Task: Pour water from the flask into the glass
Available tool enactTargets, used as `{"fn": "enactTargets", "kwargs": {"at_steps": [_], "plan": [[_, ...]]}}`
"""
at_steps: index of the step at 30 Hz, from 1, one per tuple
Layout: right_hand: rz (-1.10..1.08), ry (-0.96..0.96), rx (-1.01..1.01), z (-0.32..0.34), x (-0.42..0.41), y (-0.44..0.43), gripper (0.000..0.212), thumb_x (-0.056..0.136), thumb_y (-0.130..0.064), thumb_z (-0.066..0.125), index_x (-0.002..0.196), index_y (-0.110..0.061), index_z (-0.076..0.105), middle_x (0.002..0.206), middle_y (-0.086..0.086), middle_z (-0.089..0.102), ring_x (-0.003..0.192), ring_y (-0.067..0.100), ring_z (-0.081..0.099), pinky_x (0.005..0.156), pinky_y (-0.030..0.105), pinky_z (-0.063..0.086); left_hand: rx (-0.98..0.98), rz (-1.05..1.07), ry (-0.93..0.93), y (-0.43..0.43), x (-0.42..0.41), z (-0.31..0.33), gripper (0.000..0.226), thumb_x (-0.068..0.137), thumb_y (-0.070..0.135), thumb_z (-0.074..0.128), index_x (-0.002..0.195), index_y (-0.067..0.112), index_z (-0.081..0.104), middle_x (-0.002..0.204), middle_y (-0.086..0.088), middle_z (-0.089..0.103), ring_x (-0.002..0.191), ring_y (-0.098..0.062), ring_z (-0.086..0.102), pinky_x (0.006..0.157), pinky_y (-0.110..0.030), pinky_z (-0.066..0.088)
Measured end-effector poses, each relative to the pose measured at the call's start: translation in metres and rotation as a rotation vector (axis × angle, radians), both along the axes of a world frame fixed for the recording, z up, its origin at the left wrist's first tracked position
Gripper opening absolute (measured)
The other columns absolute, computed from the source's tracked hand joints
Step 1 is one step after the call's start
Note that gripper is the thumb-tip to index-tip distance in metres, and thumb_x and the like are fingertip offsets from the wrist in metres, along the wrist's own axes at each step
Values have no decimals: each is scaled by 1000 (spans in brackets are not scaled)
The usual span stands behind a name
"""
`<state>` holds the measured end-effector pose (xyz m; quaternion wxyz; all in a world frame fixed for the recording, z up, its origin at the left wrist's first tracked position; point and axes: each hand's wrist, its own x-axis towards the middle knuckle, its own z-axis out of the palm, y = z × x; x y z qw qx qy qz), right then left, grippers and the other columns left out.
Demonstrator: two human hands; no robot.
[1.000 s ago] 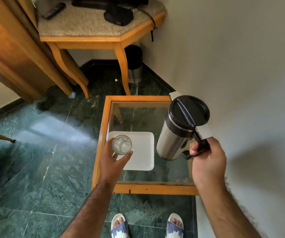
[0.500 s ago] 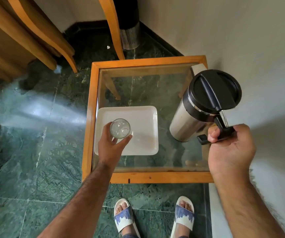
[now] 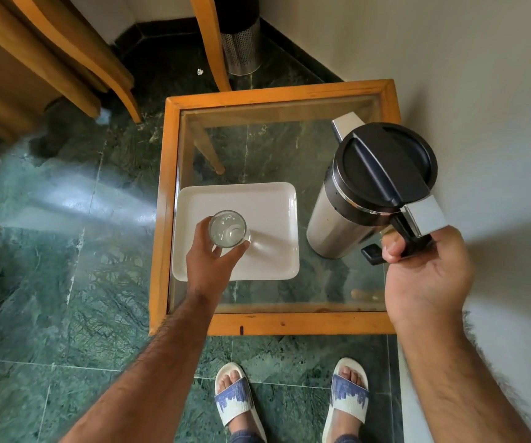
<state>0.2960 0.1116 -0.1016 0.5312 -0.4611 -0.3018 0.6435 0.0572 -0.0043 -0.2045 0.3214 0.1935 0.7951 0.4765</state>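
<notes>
A steel flask (image 3: 337, 219) with a black lid and a black handle hangs upright over the right side of the glass-topped table (image 3: 277, 94). My right hand (image 3: 424, 276) grips its handle, thumb over the top. A clear drinking glass (image 3: 227, 229) stands on a white square tray (image 3: 267, 219), and my left hand (image 3: 211, 266) is wrapped around it from the near side. The flask's spout points away from me, and the flask is roughly a hand's width right of the glass. No water is running.
A wooden frame borders the table, with a white wall (image 3: 481, 91) close on its right. A perforated metal bin (image 3: 242, 49) and curved wooden furniture legs (image 3: 213, 59) stand behind it. My sandalled feet (image 3: 235, 404) are on the green marble floor at the near edge.
The view has tilted down and drawn closer to the table. The flask stays lifted in my right hand and looks more upright. My left hand keeps its hold on the glass.
</notes>
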Motion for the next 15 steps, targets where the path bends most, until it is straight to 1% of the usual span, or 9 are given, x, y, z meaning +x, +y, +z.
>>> {"fn": "enactTargets", "kwargs": {"at_steps": [2,3,6,10,13,15], "plan": [[17,-8,9,-2,0,-1,46,90,-19,43,50,-24,64,46,-6,54,53,18,47,62,29,40,-4,4,-1,0,1,-1,69,72,18,95,131,28,59,124,9,71,115,0,67,103,-29,56],[19,-13,8,-3,0,-3,46,90,-19,43,50,-24,65,46,-6,54,53,18,47,62,29,40,-4,8,-1,1,1,-3,69,72,18,95,131,28,59,124,9,71,114,0,67,103,-29,56],[13,-21,-1,-7,2,-7,44,89,-21,43,50,-25,65,45,-5,55,54,19,49,63,29,42,-13,29,-3,1,3,-8,69,72,16,95,130,27,59,125,7,71,118,-8,67,103,-34,57],[43,-64,22,-11,4,-10,48,90,-21,40,49,-24,65,47,-6,56,58,21,49,67,33,41,-11,58,8,2,3,-13,69,71,15,95,130,25,60,124,6,71,117,-11,68,103,-36,57],[51,-57,28,-14,4,-13,48,90,-21,38,51,-24,66,48,-6,57,57,21,48,65,32,41,-27,62,16,4,3,-13,69,72,16,95,130,25,59,125,5,71,118,-8,67,102,-30,57],[55,-61,60,-16,5,-17,44,88,-24,40,52,-25,65,49,-7,57,57,21,47,63,31,41,-45,50,39,3,3,-13,69,72,19,95,130,26,59,124,7,71,117,-7,66,97,-18,55]]}}
